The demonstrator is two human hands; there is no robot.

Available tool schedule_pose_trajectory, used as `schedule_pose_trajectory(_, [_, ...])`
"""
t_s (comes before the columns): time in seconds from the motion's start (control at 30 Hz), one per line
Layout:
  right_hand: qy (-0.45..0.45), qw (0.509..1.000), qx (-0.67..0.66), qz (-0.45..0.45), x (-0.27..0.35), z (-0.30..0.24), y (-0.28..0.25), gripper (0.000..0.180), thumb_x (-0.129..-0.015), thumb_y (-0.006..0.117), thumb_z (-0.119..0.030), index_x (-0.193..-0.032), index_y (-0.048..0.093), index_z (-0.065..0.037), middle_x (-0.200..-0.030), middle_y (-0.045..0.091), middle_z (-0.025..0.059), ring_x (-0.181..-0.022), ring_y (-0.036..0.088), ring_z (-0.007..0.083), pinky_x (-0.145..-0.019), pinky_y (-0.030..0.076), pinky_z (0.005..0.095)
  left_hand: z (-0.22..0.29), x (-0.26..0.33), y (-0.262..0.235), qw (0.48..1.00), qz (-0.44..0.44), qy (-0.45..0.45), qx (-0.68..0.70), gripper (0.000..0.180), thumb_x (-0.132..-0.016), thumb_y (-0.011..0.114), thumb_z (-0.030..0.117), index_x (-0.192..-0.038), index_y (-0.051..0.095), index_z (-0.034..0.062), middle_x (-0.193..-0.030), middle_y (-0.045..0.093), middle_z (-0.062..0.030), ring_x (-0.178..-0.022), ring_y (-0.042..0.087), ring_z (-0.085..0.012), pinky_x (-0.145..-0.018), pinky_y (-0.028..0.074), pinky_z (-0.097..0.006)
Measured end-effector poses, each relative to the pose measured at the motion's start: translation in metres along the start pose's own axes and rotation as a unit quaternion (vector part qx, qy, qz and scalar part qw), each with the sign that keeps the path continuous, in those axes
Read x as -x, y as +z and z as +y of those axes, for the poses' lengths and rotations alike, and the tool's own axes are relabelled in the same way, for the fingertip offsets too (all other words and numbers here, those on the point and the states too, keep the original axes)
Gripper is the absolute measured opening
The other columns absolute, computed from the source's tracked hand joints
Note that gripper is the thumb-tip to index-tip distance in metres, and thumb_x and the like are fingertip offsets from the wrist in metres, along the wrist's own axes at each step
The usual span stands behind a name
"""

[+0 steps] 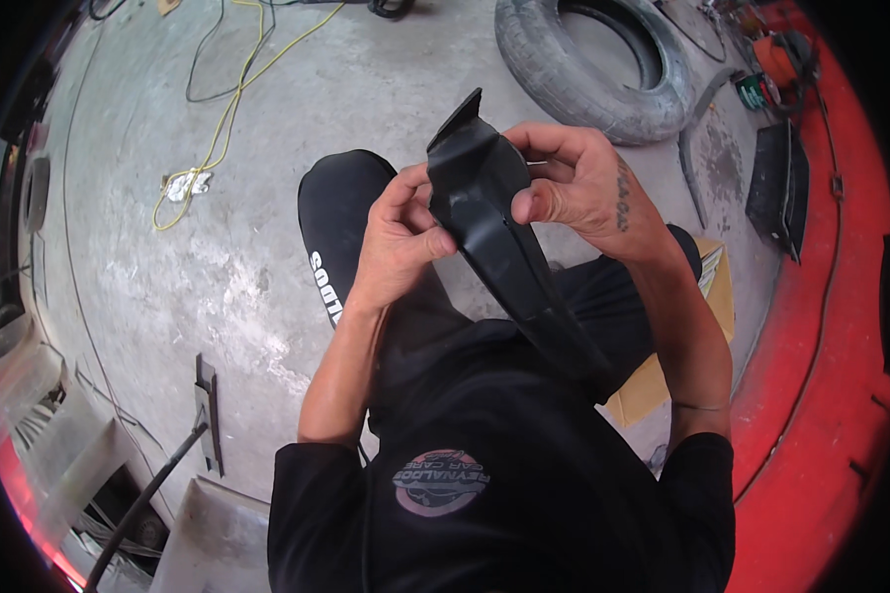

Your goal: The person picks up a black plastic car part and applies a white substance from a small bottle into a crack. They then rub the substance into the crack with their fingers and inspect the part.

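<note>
Concrete workshop floor (pixel 267 178), tyre (pixel 593 69) far right. Both hands, left hand (pixel 396 242) and right hand (pixel 578 183), pinch a black rubber strip (pixel 494 217) above the lap; it looks light, floppy, best held by its edges.

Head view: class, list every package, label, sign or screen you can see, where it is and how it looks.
Cardboard box: tan, flat-sided, on the floor behind the right forearm.
Round logo patch: grey and reddish oval, on the black shirt's chest.
White lettering: along the black trouser knee.
No screens or signs.
</note>
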State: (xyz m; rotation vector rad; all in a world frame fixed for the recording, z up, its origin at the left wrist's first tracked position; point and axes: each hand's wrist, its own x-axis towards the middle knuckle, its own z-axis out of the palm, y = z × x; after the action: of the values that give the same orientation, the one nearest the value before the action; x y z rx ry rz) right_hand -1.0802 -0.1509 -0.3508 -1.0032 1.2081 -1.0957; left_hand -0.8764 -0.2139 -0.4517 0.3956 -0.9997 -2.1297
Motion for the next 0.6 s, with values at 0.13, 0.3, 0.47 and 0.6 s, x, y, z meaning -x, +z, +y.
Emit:
schedule_pose_trajectory(0.13, [0.019, 1.000, 0.002, -0.002, 0.000, -0.005, 0.002, 0.046, -0.082, 0.087, -0.029, -0.109, 0.071, 0.005, -0.095, 0.073, 0.0081, -0.092, 0.070, 0.0147, -0.085, 0.054, 0.0265, 0.006, 0.003, -0.018, 0.990, -0.022, -0.033, -0.139, 0.075, -0.070, 0.091, 0.003, -0.137, 0.056, 0.0002, -0.112, 0.071, -0.0058, -0.096, 0.066, -0.0094, -0.081, 0.053, -0.024])
schedule_pose_trajectory(0.3, [0.014, 1.000, 0.008, -0.019, -0.002, -0.007, 0.003, 0.047, -0.082, 0.086, -0.029, -0.108, 0.072, 0.007, -0.095, 0.073, 0.0097, -0.092, 0.070, 0.0153, -0.085, 0.054, 0.0267, 0.011, 0.004, -0.004, 0.991, -0.003, -0.011, -0.134, 0.071, -0.063, 0.094, 0.000, -0.127, 0.063, -0.0018, -0.111, 0.071, -0.0043, -0.101, 0.065, -0.0121, -0.085, 0.053, -0.028])
schedule_pose_trajectory(0.47, [0.035, 0.998, 0.039, -0.032, -0.001, -0.007, 0.000, 0.050, -0.084, 0.085, -0.035, -0.106, 0.072, 0.008, -0.094, 0.073, 0.0112, -0.092, 0.070, 0.0162, -0.086, 0.054, 0.0293, 0.005, 0.006, -0.012, 0.987, -0.019, -0.009, -0.158, 0.067, -0.059, 0.097, 0.004, -0.120, 0.068, -0.0003, -0.108, 0.072, -0.0020, -0.100, 0.064, -0.0107, -0.085, 0.050, -0.028])
schedule_pose_trajectory(0.6, [0.030, 0.997, 0.069, -0.034, -0.002, -0.007, -0.001, 0.051, -0.084, 0.084, -0.038, -0.105, 0.073, 0.007, -0.094, 0.073, 0.0119, -0.092, 0.068, 0.0169, -0.087, 0.054, 0.0312, 0.009, 0.005, -0.016, 0.980, -0.031, -0.019, -0.198, 0.066, -0.058, 0.097, 0.005, -0.118, 0.070, 0.0010, -0.104, 0.073, 0.0002, -0.100, 0.063, -0.0086, -0.083, 0.048, -0.026])
